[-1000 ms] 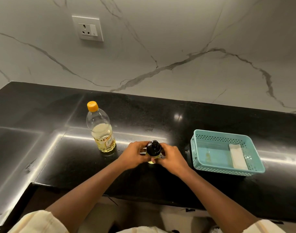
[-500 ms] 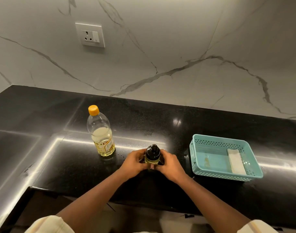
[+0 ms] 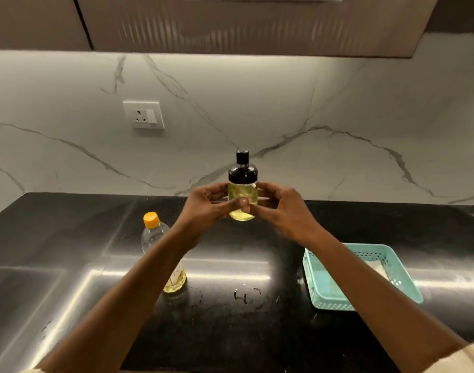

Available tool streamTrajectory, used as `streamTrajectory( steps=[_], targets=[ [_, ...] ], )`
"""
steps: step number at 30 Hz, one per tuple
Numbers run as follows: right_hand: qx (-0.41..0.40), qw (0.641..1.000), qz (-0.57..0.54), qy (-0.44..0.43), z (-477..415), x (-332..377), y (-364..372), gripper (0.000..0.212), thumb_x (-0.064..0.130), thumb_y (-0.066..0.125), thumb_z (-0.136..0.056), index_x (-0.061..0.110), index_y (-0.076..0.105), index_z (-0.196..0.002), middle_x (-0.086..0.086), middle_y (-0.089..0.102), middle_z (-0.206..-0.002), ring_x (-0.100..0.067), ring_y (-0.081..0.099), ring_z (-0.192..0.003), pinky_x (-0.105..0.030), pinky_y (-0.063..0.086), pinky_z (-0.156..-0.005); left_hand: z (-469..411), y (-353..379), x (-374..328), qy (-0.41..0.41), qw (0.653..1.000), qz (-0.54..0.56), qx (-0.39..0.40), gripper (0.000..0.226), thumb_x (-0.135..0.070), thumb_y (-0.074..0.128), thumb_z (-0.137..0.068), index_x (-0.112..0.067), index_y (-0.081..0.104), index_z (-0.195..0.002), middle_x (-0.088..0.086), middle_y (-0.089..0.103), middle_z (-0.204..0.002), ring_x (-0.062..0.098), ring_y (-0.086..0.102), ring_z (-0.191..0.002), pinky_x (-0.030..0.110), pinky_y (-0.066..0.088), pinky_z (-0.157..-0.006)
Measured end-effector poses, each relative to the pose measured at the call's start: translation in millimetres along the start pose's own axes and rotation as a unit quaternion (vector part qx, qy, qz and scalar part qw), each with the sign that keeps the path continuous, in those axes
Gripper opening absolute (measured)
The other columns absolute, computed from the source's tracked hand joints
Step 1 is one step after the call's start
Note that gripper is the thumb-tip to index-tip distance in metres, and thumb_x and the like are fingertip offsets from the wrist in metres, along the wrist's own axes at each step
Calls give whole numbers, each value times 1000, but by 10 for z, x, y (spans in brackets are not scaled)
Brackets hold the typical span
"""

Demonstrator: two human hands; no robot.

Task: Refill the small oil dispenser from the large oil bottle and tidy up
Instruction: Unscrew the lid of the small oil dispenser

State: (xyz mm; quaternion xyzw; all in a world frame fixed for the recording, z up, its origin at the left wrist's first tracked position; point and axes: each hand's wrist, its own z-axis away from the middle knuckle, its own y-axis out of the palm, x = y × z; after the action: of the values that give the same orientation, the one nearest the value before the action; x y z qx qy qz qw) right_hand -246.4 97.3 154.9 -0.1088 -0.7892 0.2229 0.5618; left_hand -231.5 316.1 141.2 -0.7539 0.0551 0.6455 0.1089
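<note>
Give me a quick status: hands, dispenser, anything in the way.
Left hand and right hand both grip dispenser, raised upright, cap on. Oil bottle capped on counter. Nothing in the way.

A teal basket [image 3: 324, 292] sits on the black counter [image 3: 257, 332] below a wall socket [image 3: 144, 114].

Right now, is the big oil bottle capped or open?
Capped. The orange cap sits on the big oil bottle, which stands upright on the counter, partly hidden behind the left forearm.
</note>
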Motion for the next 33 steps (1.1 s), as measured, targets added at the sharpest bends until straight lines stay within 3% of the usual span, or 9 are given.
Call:
streamTrajectory(
  steps=[7, 11, 18, 21, 26, 33],
  targets=[
    [-41, 998, 1, -45, -269, 359, -298, 69, 39, 85, -87, 17, 59, -147, 0, 75, -131, -8, 75, -112, -33, 62, -97, -186, -32, -653, 53, 999, -3, 9, 32, -5, 77, -95, -12, 75, -126, 5, 85, -113, 21, 82, -104, 27, 65, -83],
    [-51, 997, 1, -56, -326, 452, -348, 64, 40, 83, -87, 23, 62, -145, 6, 74, -131, -7, 76, -109, -33, 62, -97, -240, -33, -780, 71, 997, -2, -4, 32, -9, 78, -94, -11, 75, -125, 6, 84, -114, 23, 83, -104, 29, 66, -84],
    [-55, 997, 2, -61, -299, 490, -378, 77, 55, 78, -79, 24, 60, -147, 7, 73, -133, -4, 75, -110, -25, 61, -95, -279, -3, -764, 88, 996, -2, -16, 46, -19, 84, -84, -9, 74, -129, 9, 83, -119, 24, 82, -107, 38, 67, -93],
    [-46, 997, -1, -57, -244, 420, -338, 69, 45, 82, -84, 24, 59, -146, 15, 70, -127, 9, 71, -106, -13, 57, -89, -240, 7, -638, 88, 996, -1, -11, 57, -25, 85, -79, -7, 73, -131, 9, 82, -122, 23, 80, -111, 38, 65, -97],
    [-18, 999, 16, -26, 1, 49, -111, 67, 40, 86, -85, 17, 62, -143, 3, 73, -132, -3, 70, -117, -25, 58, -101, -49, 52, -120, 50, 999, 10, 13, 43, -8, 85, -87, -9, 75, -128, 7, 82, -122, 24, 78, -118, 38, 62, -103],
    [30, 997, 19, 68, 491, -710, 427, 58, 36, 90, -82, 26, 65, -134, 15, 75, -118, 3, 69, -113, -27, 58, -103, 326, 219, 835, -44, 999, 0, 11, 51, -7, 92, -77, -10, 77, -126, 8, 83, -117, 25, 79, -114, 47, 62, -105]
  ],
)
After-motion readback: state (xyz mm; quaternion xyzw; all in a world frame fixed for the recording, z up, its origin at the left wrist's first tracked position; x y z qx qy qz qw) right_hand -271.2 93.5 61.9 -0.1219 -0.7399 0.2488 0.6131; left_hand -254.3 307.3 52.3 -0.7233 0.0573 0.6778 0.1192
